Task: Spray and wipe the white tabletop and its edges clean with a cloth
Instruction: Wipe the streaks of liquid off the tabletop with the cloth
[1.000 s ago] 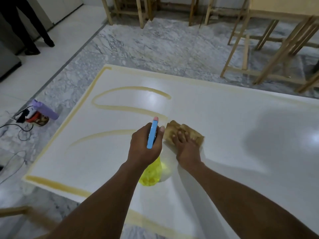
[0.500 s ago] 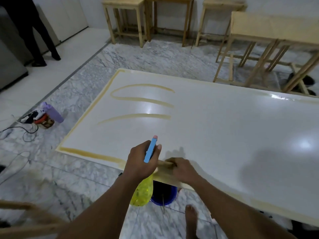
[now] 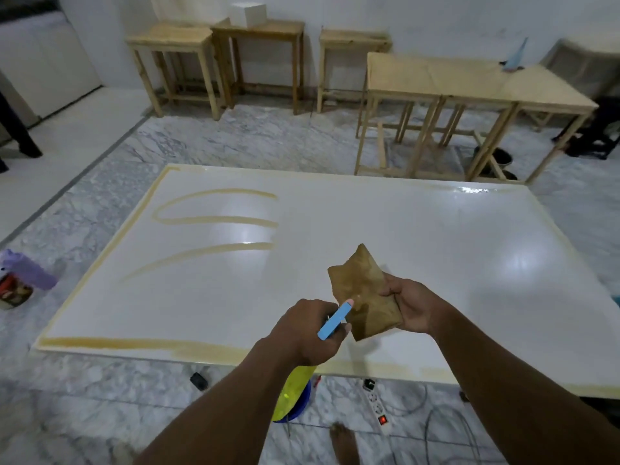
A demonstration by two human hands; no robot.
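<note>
The white tabletop point(image 3: 419, 250) lies low over the marble floor, with brown curved streaks point(image 3: 214, 221) on its left half and a brownish band along the left and near edges. My left hand point(image 3: 307, 332) grips a spray bottle point(image 3: 333, 320) with a blue trigger head; its yellow body point(image 3: 292, 391) hangs below my wrist. My right hand point(image 3: 411, 307) holds a brown-stained cloth point(image 3: 364, 293) lifted above the table's near part, unfolded and facing me. The bottle's nozzle sits just left of the cloth.
A blue bucket point(image 3: 303, 402) stands on the floor under the near edge, beside a power strip point(image 3: 379, 409) with cables. A purple bottle and a jar point(image 3: 20, 280) sit on the floor at left. Wooden tables point(image 3: 469, 82) line the back wall. My bare foot point(image 3: 345, 444) shows below.
My right hand lifted the cloth off the table's near edge and opened it up in the air. The left hand with the spray bottle stayed beside it. My view rose and moved back.
</note>
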